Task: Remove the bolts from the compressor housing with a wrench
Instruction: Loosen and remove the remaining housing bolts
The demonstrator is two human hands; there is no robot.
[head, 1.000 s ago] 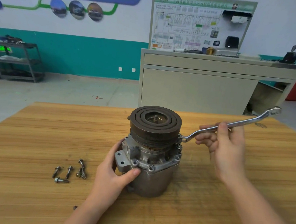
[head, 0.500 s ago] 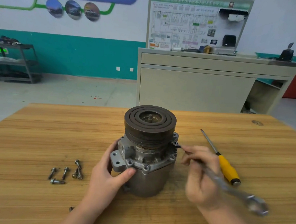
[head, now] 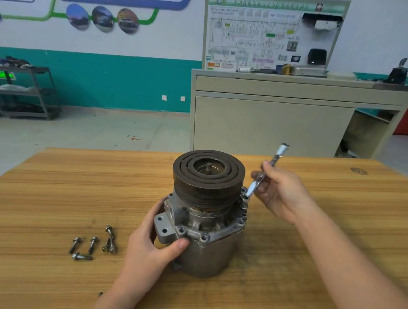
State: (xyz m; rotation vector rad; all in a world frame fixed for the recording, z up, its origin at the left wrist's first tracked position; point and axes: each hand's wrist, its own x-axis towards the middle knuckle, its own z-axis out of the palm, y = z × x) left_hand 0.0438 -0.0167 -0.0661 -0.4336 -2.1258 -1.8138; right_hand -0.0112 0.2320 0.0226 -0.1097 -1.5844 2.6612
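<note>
While the left hand (head: 151,252) steadies the compressor housing (head: 206,248) on the counter (head: 50,192), the right hand (head: 281,196) grips the wrench (head: 260,180) seated on a right-rim bolt (head: 244,197); next, another loosening swing.

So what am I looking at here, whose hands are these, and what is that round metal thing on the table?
The one picture comes from a camera worn on a person's head, looking down at their own hands; no robot is involved. On the wooden table stands a grey metal compressor housing with a dark grooved pulley on top. The left hand grips and steadies the housing. The right hand holds a shiny steel wrench whose lower end is on a bolt at the rim. Several small loose bolts lie left of it.
</note>
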